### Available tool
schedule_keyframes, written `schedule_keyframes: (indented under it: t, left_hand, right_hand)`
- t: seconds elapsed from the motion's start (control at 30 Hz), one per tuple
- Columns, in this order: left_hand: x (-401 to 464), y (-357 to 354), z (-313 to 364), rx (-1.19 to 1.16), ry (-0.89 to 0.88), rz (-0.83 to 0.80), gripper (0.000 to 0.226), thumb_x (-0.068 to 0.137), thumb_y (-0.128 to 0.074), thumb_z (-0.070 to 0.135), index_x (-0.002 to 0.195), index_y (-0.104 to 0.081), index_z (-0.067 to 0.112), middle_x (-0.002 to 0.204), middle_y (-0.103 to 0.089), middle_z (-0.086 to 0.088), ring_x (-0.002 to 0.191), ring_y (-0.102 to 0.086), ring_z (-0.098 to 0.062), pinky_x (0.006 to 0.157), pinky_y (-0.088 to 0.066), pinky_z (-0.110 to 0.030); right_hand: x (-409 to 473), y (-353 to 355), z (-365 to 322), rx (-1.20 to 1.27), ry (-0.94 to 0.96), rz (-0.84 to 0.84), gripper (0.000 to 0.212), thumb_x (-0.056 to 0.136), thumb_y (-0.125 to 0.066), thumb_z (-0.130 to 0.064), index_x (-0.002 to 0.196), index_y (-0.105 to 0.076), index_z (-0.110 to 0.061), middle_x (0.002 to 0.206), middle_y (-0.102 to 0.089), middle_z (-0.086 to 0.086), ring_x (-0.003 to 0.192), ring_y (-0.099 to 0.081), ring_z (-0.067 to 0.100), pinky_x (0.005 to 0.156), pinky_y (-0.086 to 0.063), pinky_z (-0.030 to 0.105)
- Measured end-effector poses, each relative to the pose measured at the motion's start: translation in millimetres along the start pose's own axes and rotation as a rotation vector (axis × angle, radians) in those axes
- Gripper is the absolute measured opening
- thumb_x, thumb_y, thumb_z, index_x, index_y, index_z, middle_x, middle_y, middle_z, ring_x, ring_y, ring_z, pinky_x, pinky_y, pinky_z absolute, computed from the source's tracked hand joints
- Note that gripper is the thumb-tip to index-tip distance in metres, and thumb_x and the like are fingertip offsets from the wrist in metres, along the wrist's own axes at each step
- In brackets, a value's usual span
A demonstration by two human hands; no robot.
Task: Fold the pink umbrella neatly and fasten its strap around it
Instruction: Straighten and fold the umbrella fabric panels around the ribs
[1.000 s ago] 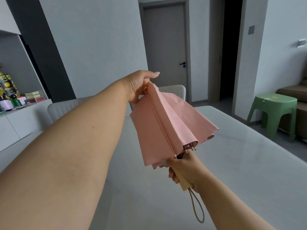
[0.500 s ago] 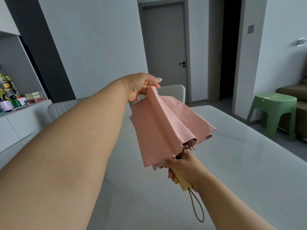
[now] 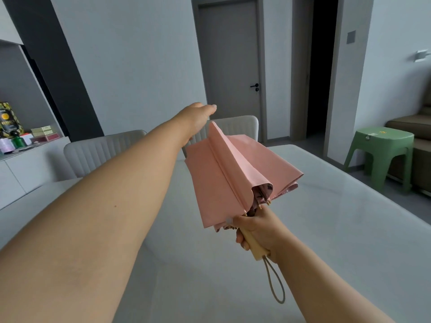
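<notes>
The pink umbrella [image 3: 228, 178] is half collapsed, its canopy hanging in loose pleats, tip pointing up and away from me above the white table [image 3: 338, 229]. My right hand [image 3: 258, 231] grips the pale wooden handle [image 3: 255, 248]; a beige wrist loop [image 3: 277, 287] dangles below it. My left hand [image 3: 198, 117] reaches out to the tip of the canopy. Its thumb lies straight above the tip and its fingers are hidden behind the cloth, so a grip cannot be made out. Small rib tips show at the canopy's lower edge. No fastening strap is visible.
Two pale padded chairs [image 3: 102, 152] stand at the table's far side. A green plastic stool [image 3: 382, 150] is on the right by a brown sofa. A white sideboard [image 3: 25, 164] with boxes and bottles is on the left. A closed grey door [image 3: 231, 66] is behind.
My left thumb has lifted from a curled pinch on the canopy tip to lie straight above it. The canopy has turned slightly, a pleat now standing up. The right hand keeps its grip.
</notes>
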State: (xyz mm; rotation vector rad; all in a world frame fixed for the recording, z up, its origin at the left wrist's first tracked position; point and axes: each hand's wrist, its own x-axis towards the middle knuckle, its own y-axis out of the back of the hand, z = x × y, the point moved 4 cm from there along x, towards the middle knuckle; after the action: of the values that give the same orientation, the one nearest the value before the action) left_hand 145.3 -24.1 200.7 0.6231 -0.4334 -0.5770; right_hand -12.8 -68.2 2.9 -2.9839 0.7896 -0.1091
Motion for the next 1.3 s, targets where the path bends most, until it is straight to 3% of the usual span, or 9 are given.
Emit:
schedule_keyframes:
  t: [0.07,0.13,0.27,0.43,0.63,0.77,1.0,1.2,1.3]
  left_hand:
    - [-8.2,-7.9,1.4,0.076,-0.056,-0.043,0.043,0.099,-0.035,0.052,0.126,-0.055,0.025,0.106,-0.057,-0.009,0.089,-0.06,-0.025,0.076,-0.048,-0.032]
    - [-17.0,-18.2,0.0,0.154,-0.068,-0.105,0.048,0.097,-0.034,0.059,0.112,-0.063,0.023,0.088,-0.06,-0.005,0.075,-0.063,-0.025,0.08,-0.054,-0.035]
    - [-20.1,-23.3,-12.0,0.134,-0.063,-0.047,0.042,0.075,-0.058,0.052,0.08,-0.074,0.014,0.082,-0.073,-0.01,0.079,-0.073,-0.03,0.087,-0.057,-0.041]
    - [-15.1,-20.2,-36.5,-0.136,-0.013,-0.007,0.008,0.07,-0.076,0.01,0.078,-0.073,0.008,0.09,-0.074,-0.014,0.083,-0.071,-0.027,0.086,-0.059,-0.045]
    - [-19.2,-30.9,-66.9,-0.351,0.069,-0.057,0.042,0.081,-0.071,-0.006,0.12,-0.061,0.005,0.113,-0.064,-0.017,0.096,-0.065,-0.026,0.092,-0.056,-0.042]
    - [-22.7,-35.3,-75.9,-0.441,0.059,-0.099,0.057,0.082,-0.072,-0.005,0.135,-0.053,0.005,0.116,-0.064,-0.014,0.095,-0.066,-0.021,0.078,-0.059,-0.031]
    - [-28.7,-38.7,-81.9,-0.413,-0.073,-0.084,0.061,0.087,-0.07,-0.001,0.142,-0.047,0.011,0.107,-0.058,0.005,0.094,-0.063,-0.015,0.073,-0.061,-0.032]
    - [-29.0,-44.5,-87.0,-0.348,-0.15,-0.021,0.065,0.089,-0.068,0.004,0.147,-0.045,0.024,0.129,-0.055,0.0,0.106,-0.064,-0.027,0.07,-0.062,-0.035]
    - [-19.1,-37.8,-79.1,-0.029,-0.177,0.109,0.054,0.096,-0.061,0.017,0.147,-0.045,0.022,0.143,-0.045,-0.003,0.112,-0.057,-0.025,0.091,-0.054,-0.039]
  right_hand:
    - [-0.2,0.2,-0.3,0.007,-0.002,0.007,0.011,0.083,-0.07,-0.006,0.091,-0.063,-0.008,0.073,-0.069,0.014,0.051,-0.056,0.025,0.052,-0.048,0.034]
    - [-0.3,-0.4,0.1,0.014,-0.01,0.009,0.016,0.083,-0.071,-0.005,0.096,-0.061,-0.007,0.076,-0.071,0.014,0.05,-0.057,0.023,0.051,-0.049,0.033]
    - [-0.4,-1.1,1.7,0.03,-0.028,0.007,0.015,0.083,-0.07,-0.004,0.094,-0.06,-0.006,0.077,-0.07,0.015,0.048,-0.057,0.022,0.046,-0.047,0.03]
    - [-0.9,-0.3,0.2,0.105,-0.044,0.012,0.014,0.085,-0.068,-0.001,0.096,-0.06,-0.002,0.07,-0.07,0.01,0.044,-0.054,0.018,0.042,-0.045,0.027]
    - [-3.5,-0.9,-4.9,0.169,-0.024,-0.051,0.027,0.075,-0.077,-0.008,0.097,-0.062,-0.004,0.072,-0.069,0.007,0.048,-0.053,0.018,0.041,-0.044,0.026]
    - [-3.9,-1.6,-6.5,0.202,-0.008,-0.099,0.026,0.077,-0.078,-0.008,0.096,-0.061,-0.004,0.073,-0.065,0.008,0.05,-0.051,0.017,0.041,-0.043,0.024]
    - [-3.9,-0.3,-6.1,0.4,-0.021,-0.072,0.053,0.071,-0.075,-0.049,0.099,-0.061,-0.006,0.083,-0.063,0.015,0.048,-0.051,0.018,0.036,-0.04,0.021]
    - [-4.4,1.7,-4.3,0.377,-0.04,0.041,0.035,0.088,-0.067,-0.025,0.114,-0.055,-0.004,0.088,-0.063,0.018,0.044,-0.051,0.019,0.035,-0.041,0.023]
    - [-2.8,3.6,-4.5,0.315,-0.009,0.054,0.027,0.09,-0.065,-0.021,0.11,-0.058,-0.003,0.084,-0.065,0.017,0.044,-0.052,0.019,0.036,-0.042,0.024]
